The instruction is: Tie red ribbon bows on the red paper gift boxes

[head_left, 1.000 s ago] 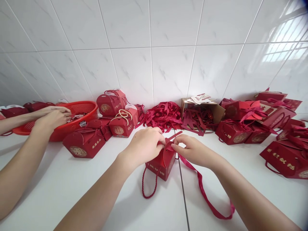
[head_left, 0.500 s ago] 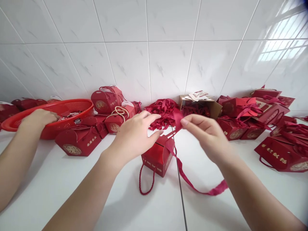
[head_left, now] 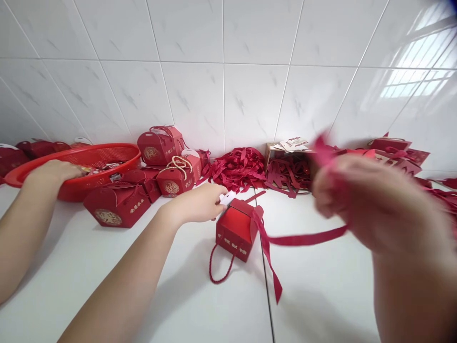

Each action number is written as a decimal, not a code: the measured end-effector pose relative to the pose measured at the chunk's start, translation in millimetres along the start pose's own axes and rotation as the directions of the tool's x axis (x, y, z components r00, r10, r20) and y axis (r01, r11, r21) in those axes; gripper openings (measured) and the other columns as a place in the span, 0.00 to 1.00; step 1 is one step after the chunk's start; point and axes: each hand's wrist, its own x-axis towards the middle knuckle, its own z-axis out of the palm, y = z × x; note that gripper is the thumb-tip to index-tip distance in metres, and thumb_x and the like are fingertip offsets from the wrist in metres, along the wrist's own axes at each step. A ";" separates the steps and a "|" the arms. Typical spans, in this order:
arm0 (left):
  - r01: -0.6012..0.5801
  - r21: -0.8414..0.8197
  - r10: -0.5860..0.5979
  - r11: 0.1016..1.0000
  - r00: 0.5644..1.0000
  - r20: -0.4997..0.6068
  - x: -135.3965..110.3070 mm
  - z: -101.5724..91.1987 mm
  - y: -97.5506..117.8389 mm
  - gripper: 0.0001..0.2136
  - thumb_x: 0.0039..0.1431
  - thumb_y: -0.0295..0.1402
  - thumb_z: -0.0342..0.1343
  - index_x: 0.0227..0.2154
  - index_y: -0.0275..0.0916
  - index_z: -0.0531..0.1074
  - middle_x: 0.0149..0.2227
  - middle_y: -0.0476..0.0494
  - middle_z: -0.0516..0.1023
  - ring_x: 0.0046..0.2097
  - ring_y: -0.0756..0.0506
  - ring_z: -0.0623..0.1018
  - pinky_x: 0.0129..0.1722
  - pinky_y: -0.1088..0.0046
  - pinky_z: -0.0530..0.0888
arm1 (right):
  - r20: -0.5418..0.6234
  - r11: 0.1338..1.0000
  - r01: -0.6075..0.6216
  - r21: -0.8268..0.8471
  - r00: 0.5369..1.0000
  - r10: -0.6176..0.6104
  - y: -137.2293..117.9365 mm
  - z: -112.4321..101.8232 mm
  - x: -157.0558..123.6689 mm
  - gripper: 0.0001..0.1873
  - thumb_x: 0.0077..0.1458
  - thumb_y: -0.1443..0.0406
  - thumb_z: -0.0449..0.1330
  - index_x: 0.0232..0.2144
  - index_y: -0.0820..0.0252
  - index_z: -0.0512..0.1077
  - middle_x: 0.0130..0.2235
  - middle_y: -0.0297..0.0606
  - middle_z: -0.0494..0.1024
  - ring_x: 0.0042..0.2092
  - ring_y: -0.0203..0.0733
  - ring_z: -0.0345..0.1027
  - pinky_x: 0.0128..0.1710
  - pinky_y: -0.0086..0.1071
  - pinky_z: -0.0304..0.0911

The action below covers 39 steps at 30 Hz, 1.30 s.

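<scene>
A small red gift box (head_left: 233,233) with gold characters stands on the white table, its dark red rope handle (head_left: 221,282) drooping at the front. My left hand (head_left: 203,204) is closed on the box's left end, where a flap shows its white side. A dark red ribbon (head_left: 307,238) passes through the box's right end flap, with one tail lying on the table. The other part stretches to my right hand (head_left: 364,195), which grips it, raised at the right and smeared by motion.
Another person's hand (head_left: 53,174) reaches into a red plastic basket (head_left: 121,151) at the left. Finished-looking red boxes (head_left: 116,205) stand around it. A heap of ribbons (head_left: 243,166) lies by the tiled wall, beside an open carton (head_left: 268,155). More boxes lie behind my right hand.
My right hand has pulled the ribbon up and to the right, drawing it taut from the box. My left hand has gone down and closed on the box's left end.
</scene>
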 end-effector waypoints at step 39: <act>-0.060 -0.133 0.085 0.989 0.977 0.194 -15.0 -14.6 1.0 0.17 0.54 0.39 0.54 0.47 0.44 0.67 0.44 0.43 0.75 0.43 0.44 0.76 0.36 0.73 0.70 | 0.359 0.894 -0.446 0.028 0.840 0.408 59.6 84.5 35.4 0.15 0.51 0.66 0.51 0.16 0.62 0.70 0.22 0.37 0.75 0.25 0.36 0.68 0.28 0.29 0.62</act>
